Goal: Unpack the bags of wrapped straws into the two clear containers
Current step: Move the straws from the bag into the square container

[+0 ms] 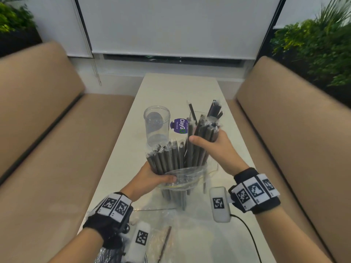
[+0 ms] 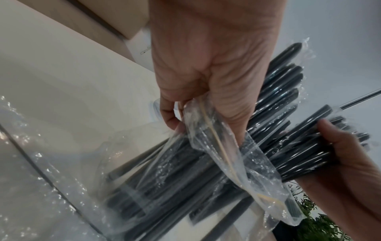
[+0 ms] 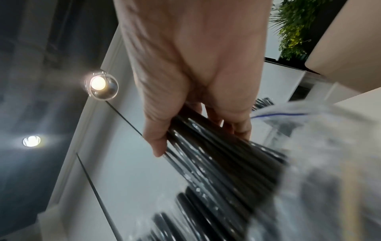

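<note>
The clear container stands upright on the desk, just beyond the hands, with nothing visible inside it. Nearer the person, a clear plastic bag holds a thick bundle of dark wrapped straws standing up out of its open mouth. The left hand grips the bag's rim, fingers curled round the crumpled plastic, thumb across the front. The right hand is wrapped round an upper bunch of straws, which rise above the others, still partly in the bag. A purple pouch lies flat between the container and the raised bunch. Closer in, a crinkled empty bag spreads across the desk with one thin brown stick on it. Tan cushioned benches flank the pale desk on both sides; a white roller blind hangs behind, with green plants at either far corner.
</note>
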Motion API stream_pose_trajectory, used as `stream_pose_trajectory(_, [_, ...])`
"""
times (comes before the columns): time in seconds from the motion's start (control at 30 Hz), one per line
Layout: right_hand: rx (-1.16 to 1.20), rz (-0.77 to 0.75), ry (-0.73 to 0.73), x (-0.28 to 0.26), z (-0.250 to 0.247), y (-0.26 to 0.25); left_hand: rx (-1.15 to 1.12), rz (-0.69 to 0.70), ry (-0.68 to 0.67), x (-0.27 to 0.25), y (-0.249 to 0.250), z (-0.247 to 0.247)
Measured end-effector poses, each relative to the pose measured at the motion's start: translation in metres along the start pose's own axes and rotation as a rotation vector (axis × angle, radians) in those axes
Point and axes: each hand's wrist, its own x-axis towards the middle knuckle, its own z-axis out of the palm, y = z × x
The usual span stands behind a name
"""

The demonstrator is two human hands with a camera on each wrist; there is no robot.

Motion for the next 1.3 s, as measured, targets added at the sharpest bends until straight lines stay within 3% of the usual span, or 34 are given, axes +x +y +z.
stream_pose_trajectory(0.53, [0.013,0.017,-0.002,0.004,-0.014,-0.010,0.036,0.014,-0.027,0.010,0.001,0.000])
stream_pose_trajectory(0.67, [0.021,0.005,0.085,0.012,-0.016,-0.020,0.046,0.034,0.020,0.014,0.006,-0.004])
stream_pose_trajectory(0.87, [-0.014,-0.105,0.137,0.029,-0.025,-0.060,0.088,0.095,0.026,0.028,0.018,-0.005])
stream_pose_trajectory(1.0, [0.004,-0.174,0.155,0.048,-0.043,-0.106,0.125,0.059,0.028,0.039,0.020,-0.007])
stream_pose_trajectory(1.17, [0.202,-0.291,0.229,0.078,-0.076,-0.159,0.115,0.051,0.038,0.040,0.018,-0.010])
stream_pose_trajectory(1.3, [0.146,-0.307,0.330,0.112,-0.077,-0.146,0.119,0.040,0.033,0.032,0.009,-0.011])
